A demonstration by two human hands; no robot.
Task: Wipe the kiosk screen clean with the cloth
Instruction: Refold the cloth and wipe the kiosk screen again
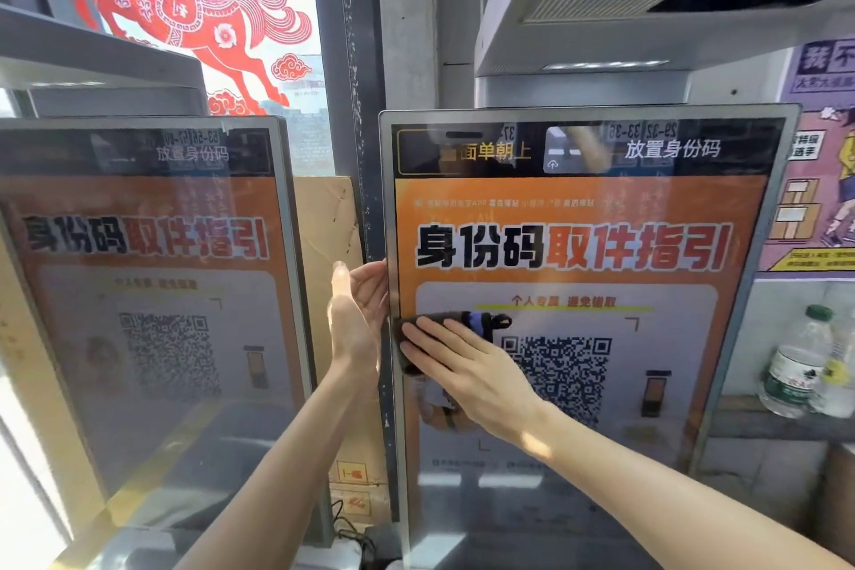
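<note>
Right hand [462,366] flat on dark cloth [439,318], grip open, fingers straight, pinning it to screen [578,245] near left edge, mid-height. Left hand [356,324] open-palmed, bracing bezel [385,199]. Cloth looks soft, light, prone to bunching: spread-finger pressure best. Screen slick, rigid, probably fragile.

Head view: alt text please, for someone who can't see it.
The right hand presses a dark cloth against the left part of the kiosk screen, beside its QR code, while the left hand rests on the screen's left edge. A second kiosk stands to the left.
</note>
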